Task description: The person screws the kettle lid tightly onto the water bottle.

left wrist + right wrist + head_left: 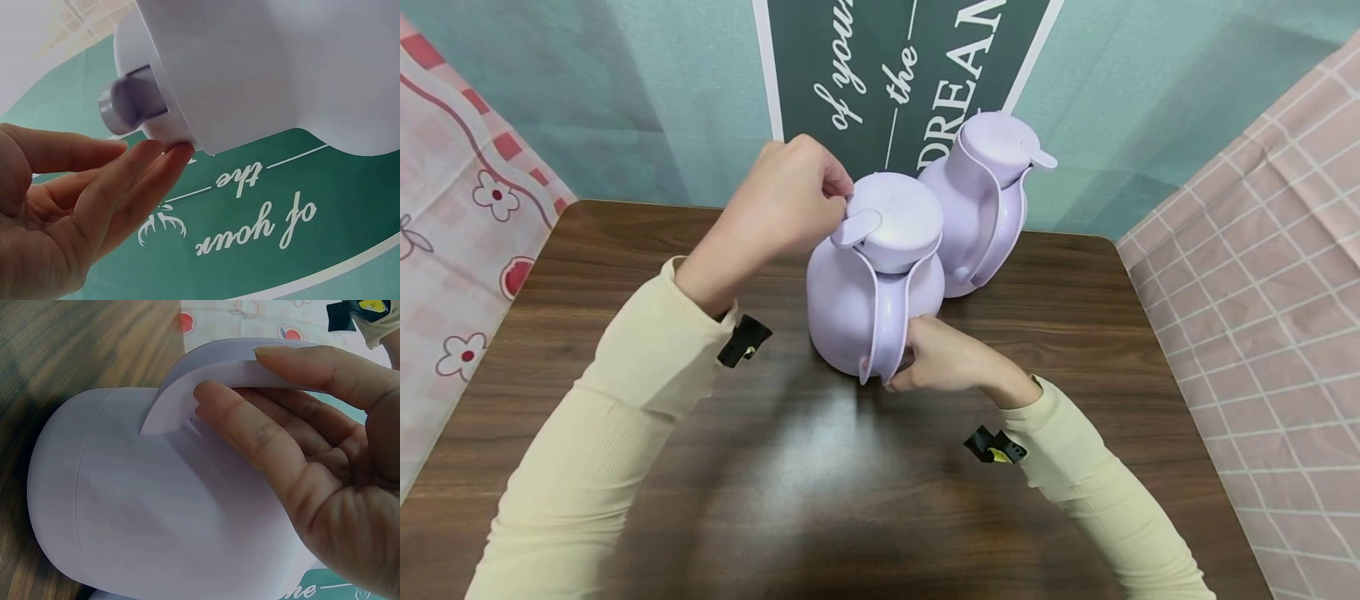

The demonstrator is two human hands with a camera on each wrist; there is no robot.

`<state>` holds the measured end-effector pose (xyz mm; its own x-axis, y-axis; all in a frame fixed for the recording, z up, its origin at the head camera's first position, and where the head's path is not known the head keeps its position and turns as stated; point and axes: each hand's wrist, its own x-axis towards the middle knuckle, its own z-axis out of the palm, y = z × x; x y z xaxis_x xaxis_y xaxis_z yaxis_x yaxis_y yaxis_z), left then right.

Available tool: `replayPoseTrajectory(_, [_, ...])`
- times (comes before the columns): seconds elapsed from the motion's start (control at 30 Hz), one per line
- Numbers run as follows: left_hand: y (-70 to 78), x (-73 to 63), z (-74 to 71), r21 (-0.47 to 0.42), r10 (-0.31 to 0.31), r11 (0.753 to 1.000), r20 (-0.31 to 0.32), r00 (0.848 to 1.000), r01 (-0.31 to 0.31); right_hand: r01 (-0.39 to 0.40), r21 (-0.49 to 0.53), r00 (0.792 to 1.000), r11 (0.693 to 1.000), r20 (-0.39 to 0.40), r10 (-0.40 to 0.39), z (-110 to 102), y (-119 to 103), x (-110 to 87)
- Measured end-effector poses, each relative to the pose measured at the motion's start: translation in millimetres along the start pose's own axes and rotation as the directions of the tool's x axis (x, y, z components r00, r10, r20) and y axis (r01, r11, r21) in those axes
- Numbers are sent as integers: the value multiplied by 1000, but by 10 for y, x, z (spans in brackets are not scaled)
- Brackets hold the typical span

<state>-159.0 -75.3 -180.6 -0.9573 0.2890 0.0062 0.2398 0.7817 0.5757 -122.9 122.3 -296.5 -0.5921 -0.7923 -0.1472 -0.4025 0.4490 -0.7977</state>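
Note:
A lilac thermos jug (842, 300) stands on the table, its lid (904, 217) and thumb lever (859, 227) facing me. My right hand (947, 354) grips the jug's handle (891, 321) low down; in the right wrist view the thumb lies over the handle (240, 374) and fingers pass inside its loop. At the lid's left side is my left hand (793, 196). Its slightly bent fingers (140, 181) have their tips right at the lid's edge in the left wrist view, just below the protruding lever (115, 106).
A second lilac thermos jug (951, 208) stands close behind and to the right, partly hidden. A dark green printed panel (880, 92) hangs on the teal backdrop behind. The brown wooden table (820, 500) lies between patterned cloths at left and right.

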Motion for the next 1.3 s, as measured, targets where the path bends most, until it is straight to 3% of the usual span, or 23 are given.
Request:
replayPoseTrajectory(0.33, [-66,113,11,-33,15,999,-5,1000,-15,1,-11,1000,1000,-1,-2,-12,-9,10])
replayPoseTrajectory(0.77, [-69,316,-18,-39,-12,999,89,996,15,-17,-21,1000,1000,1,17,-50,-17,11])
replayPoseTrajectory(1.0, [-84,302,-69,-49,-12,999,105,994,17,-29,-27,1000,999,3,29,-48,-17,10])
replayPoseTrajectory(1.1, [-89,253,-115,-60,-20,998,88,996,26,-17,-16,1000,1000,5,17,-46,-15,9])
replayPoseTrajectory(1.3, [-77,92,-167,24,-2,1000,-29,1000,3,5,-17,1000,1000,1,-5,-46,-7,6])
